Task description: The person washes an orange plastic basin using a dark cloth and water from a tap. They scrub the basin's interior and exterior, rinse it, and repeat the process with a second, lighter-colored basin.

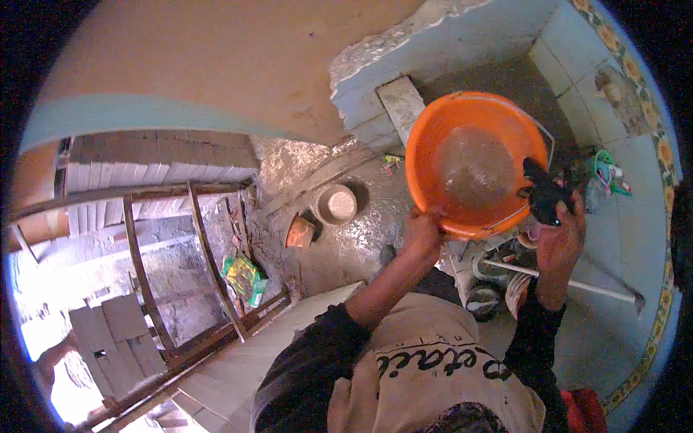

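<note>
A large orange bucket (426, 144) with murky brownish water in it tilts toward me, its thin wire handle lying around the right side. My left hand (426, 234) is closed on the bucket's near left rim. At the right rim, my right hand (563, 234) has its fingers closed around a crumpled black thing (546, 193), which looks like wet cloth or a scrubber; its kind cannot be made out. Part of the black thing overlaps the rim. The bucket's underside is hidden from view.
On the wet floor stand a small round pail (337, 205) and a broken orange pot (300, 231). A board (401, 105) leans by the broken blue wall. Below my right hand lie a white stick (599, 290) and a dark bowl (482, 303). A wooden frame (148, 274) stands left.
</note>
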A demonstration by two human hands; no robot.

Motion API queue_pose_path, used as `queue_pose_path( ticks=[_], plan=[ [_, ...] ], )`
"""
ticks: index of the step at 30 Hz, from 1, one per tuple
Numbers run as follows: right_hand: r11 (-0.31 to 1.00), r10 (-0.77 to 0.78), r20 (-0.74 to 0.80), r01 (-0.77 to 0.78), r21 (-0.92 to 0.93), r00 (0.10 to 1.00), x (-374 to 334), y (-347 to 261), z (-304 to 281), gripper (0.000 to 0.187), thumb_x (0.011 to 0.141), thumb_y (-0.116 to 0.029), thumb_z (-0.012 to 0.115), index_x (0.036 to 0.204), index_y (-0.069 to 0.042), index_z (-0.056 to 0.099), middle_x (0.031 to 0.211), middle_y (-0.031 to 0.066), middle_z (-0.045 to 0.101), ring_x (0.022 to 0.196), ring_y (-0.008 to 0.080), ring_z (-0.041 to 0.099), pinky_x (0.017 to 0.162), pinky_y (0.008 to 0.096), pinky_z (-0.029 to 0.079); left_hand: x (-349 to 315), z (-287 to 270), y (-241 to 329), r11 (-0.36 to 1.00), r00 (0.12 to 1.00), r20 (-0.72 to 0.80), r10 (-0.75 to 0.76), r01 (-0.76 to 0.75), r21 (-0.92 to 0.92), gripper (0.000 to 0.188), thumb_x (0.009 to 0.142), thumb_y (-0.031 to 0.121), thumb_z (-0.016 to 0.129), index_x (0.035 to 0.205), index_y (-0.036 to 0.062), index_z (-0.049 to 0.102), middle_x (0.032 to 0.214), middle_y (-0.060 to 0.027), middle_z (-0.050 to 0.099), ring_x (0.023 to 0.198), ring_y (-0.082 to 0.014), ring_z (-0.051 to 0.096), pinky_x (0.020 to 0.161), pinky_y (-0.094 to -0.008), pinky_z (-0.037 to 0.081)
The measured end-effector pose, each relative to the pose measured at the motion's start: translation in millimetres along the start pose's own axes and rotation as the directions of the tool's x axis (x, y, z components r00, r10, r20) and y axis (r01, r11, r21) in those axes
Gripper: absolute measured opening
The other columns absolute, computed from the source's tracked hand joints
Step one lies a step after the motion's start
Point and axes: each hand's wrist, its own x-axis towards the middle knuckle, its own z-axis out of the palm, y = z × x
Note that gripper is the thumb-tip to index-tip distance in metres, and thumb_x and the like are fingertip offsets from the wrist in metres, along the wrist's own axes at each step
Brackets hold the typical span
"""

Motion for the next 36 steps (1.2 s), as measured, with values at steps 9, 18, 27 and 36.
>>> queue_pose_path(
  ticks=[9, 18, 27, 36],
  plan=[
    [0.986, 0.157, 0.405, -0.116, -0.124, 0.901, -66.0, 88.9, 105.4, 0.038, 0.095, -0.008, 0.068, 0.132, -0.001, 0.061, 0.131, 0.0134, 0.066, 0.119, 0.025, 0.063, 0.108, 0.0408, 0.048, -15.5, -186.9, 3.8, 0.942, 0.974, -0.055, -0.221, 0.199, -0.271, 0.034, 0.093, 0.007, 0.058, 0.125, -0.0033, 0.054, 0.11, -0.0176, 0.068, 0.088, -0.0306, 0.075, 0.057, -0.0357, 0.068],
    [0.893, 0.311, 0.552, -0.039, -0.448, 0.774, -125.7, 174.1, 202.0, 0.034, 0.097, -0.002, 0.064, 0.131, 0.001, 0.06, 0.124, 0.0063, 0.066, 0.117, 0.0145, 0.06, 0.106, 0.031, 0.045, 6.0, -325.1, -12.0, 0.704, 0.906, 0.267, -0.329, 0.424, -0.569, 0.041, 0.09, 0.006, 0.052, 0.13, 0.0015, 0.055, 0.123, -0.0338, 0.065, 0.052, -0.0195, 0.066, 0.043, -0.0203, 0.059],
    [0.903, 0.346, 0.537, -0.119, -0.412, 0.769, -177.0, 159.3, 233.3, 0.033, 0.096, 0.001, 0.063, 0.13, 0.002, 0.061, 0.124, 0.0068, 0.066, 0.114, 0.0154, 0.063, 0.102, 0.0318, 0.048, 11.6, -359.5, -9.5, 0.606, 0.883, 0.339, -0.323, 0.469, -0.642, 0.039, 0.094, 0.01, 0.05, 0.132, 0.0034, 0.055, 0.127, -0.0377, 0.06, 0.042, -0.012, 0.052, 0.034, -0.0152, 0.047],
    [0.951, 0.296, 0.493, -0.204, -0.233, 0.818, -218.0, 129.8, 224.9, 0.033, 0.095, -0.008, 0.067, 0.126, -0.001, 0.064, 0.118, 0.0069, 0.068, 0.11, 0.018, 0.065, 0.101, 0.0334, 0.049, 18.9, -368.3, 8.0, 0.672, 0.898, 0.408, -0.167, 0.406, -0.619, 0.026, 0.095, 0.014, 0.056, 0.118, 0.0021, 0.06, 0.08, -0.0094, 0.067, 0.046, -0.0091, 0.051, 0.029, -0.0188, 0.038]
  ],
)
